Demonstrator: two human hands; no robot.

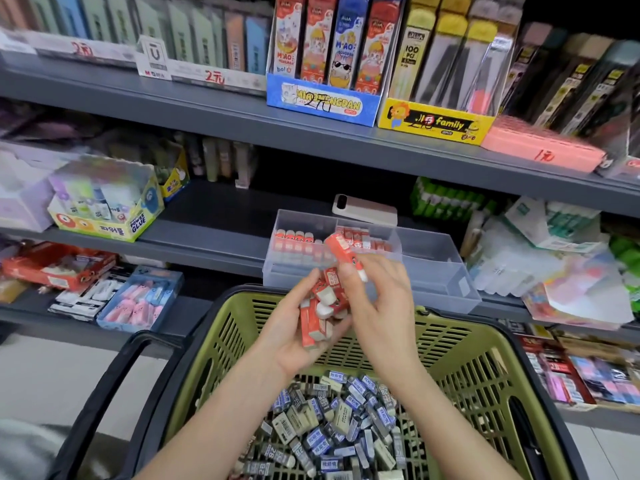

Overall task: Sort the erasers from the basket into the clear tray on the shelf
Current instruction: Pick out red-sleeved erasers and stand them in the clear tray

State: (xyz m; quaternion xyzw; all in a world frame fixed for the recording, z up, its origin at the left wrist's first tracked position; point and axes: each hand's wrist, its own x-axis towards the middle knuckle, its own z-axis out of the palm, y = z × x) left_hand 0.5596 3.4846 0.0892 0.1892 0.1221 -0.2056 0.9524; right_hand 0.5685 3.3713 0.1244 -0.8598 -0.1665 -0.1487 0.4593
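My left hand (pixel 294 327) cups a bunch of red-sleeved erasers (pixel 320 311) above the far rim of the green basket (pixel 221 344). My right hand (pixel 381 306) pinches a single red eraser (pixel 343 252) and holds it upright just in front of the clear tray (pixel 433 268) on the shelf. Inside the tray's left compartments stand rows of red erasers (pixel 296 239); its right part looks bare. The basket's bottom holds several blue, grey and white erasers (pixel 339 420).
A pale phone (pixel 363 207) lies on the shelf behind the tray. A glue box (pixel 104 209) stands to the left and packaged goods (pixel 540 244) crowd the right. The basket's black handle (pixel 104 393) hangs on its left side. Lower shelves carry eraser boxes (pixel 138 301).
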